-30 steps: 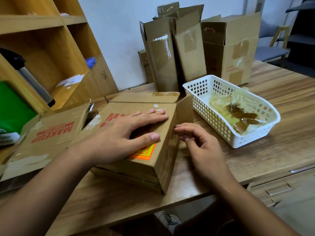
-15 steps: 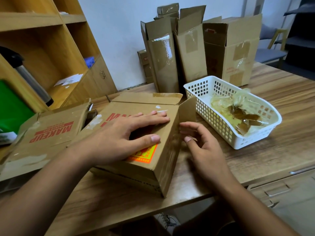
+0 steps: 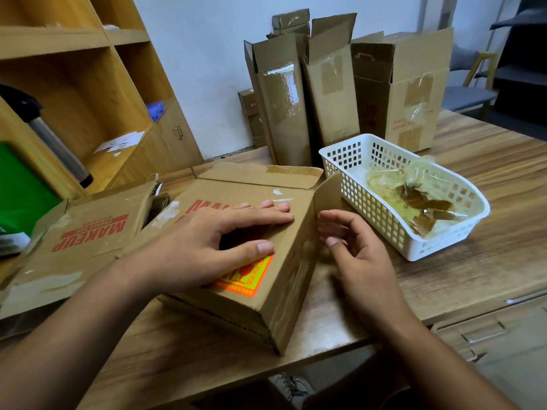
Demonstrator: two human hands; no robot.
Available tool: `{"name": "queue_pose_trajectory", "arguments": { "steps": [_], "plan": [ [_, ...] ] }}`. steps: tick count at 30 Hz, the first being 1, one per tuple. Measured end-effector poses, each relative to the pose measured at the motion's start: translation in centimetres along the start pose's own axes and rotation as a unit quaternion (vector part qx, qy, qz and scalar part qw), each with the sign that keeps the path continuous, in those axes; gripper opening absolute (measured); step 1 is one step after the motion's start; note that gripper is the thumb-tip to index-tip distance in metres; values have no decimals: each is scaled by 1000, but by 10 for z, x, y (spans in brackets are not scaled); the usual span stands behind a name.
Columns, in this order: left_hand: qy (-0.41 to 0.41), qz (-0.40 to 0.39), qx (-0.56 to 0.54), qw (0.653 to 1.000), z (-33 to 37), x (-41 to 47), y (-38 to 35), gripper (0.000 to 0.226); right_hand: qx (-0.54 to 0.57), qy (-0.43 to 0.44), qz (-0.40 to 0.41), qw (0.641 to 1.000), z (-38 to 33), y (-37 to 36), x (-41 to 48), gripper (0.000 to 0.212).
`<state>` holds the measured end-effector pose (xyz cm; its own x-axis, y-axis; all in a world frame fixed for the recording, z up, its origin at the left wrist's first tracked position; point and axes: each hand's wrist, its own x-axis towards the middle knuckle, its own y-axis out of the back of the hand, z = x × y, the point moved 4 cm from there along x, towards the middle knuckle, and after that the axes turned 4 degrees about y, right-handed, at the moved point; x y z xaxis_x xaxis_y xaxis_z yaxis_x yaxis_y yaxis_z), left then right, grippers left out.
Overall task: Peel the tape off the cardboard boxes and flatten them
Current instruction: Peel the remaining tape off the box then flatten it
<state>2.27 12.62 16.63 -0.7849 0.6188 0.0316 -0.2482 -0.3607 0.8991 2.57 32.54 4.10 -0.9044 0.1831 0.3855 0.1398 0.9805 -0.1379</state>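
Head view: fingers point(image 3: 266, 216) of the left hand point(image 3: 207, 247) lie straight, pressing the box point(image 3: 290, 279) at frame centre. The right hand point(image 3: 358, 255) curls against its side face (pinching tape? cannot tell). Thin tape could shred, or a hard pull could drag the box off the table point(image 3: 444, 276). The flattened box point(image 3: 88, 241) at left reads "MAKEUP"; the orange label point(image 3: 251, 279) is illegible.

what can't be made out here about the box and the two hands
All in the head view:
Red lettering on the brown cardboard box: mostly covered by the left hand.
Whether the right hand pinches anything at the box's side: fingertips blurred.
Orange square sticker print: partly under the left hand, too small.
Black and silver flask: top cut by the left edge.
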Motion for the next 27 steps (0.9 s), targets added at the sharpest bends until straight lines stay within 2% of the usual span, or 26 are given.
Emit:
{"name": "queue_pose_trajectory", "arguments": {
  "steps": [3, 8, 16, 20, 27],
  "plan": [
    [0, -2, -10, 1000, 0, 0, 0, 41, -8, 7, 1, 1000, -2, -1, 0, 39],
    [5, -6, 11, 1000, -4, 1, -1, 49, -25, 15, 3, 1000, -2, -1, 1, 37],
    [-2, -4, 17, 1000, 0, 0, -2, 45, -36, 31, -13, 999, -3, -3, -1, 36],
    [-13, -12, 25, 1000, 0, 1, -3, 45, -42, 74, -21, 996, -8, -3, 0, 38],
    [-17, -11, 8, 1000, 1, 1, -2, 46, -132, 132, -22, 982, -9, -6, 0, 35]
  ]
}}
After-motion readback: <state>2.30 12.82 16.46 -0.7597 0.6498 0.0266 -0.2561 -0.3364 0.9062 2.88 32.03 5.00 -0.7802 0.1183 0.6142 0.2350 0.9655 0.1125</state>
